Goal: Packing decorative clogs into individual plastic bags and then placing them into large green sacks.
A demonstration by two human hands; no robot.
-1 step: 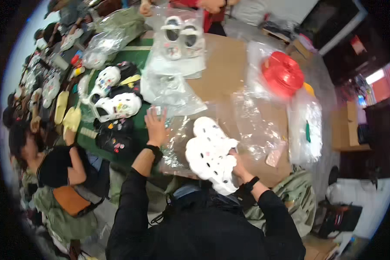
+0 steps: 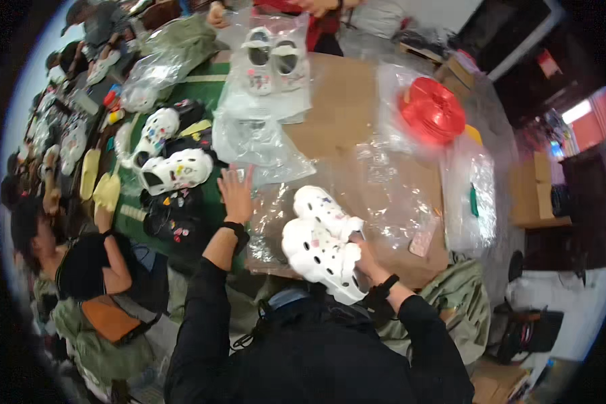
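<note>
A pair of white clogs [image 2: 322, 244] with holes and small charms is held low at the table's near edge. My right hand [image 2: 367, 261] is closed on them at their right ends. Its fingertips are partly hidden by the shoes. My left hand [image 2: 236, 195] lies to their left with fingers spread, palm down at the edge of a clear plastic bag [image 2: 268, 225]. It grips nothing. Left of that hand are more white clogs with charms [image 2: 176, 171] and black clogs with charms [image 2: 175, 214] on the green part of the table [image 2: 205, 91].
Clear bags [image 2: 259, 148] and a bagged white pair [image 2: 274, 64] lie on brown cardboard [image 2: 343, 101]. A red plastic bundle [image 2: 432, 111] and a stack of clear bags [image 2: 475, 202] stand right. A pink card [image 2: 424, 239] lies nearby. At left, another person holds yellow slippers [image 2: 106, 192].
The whole view has shifted slightly. The white clogs in my right hand have tipped a little, their far ends dropping slightly nearer. My left hand stays spread in about the same place.
</note>
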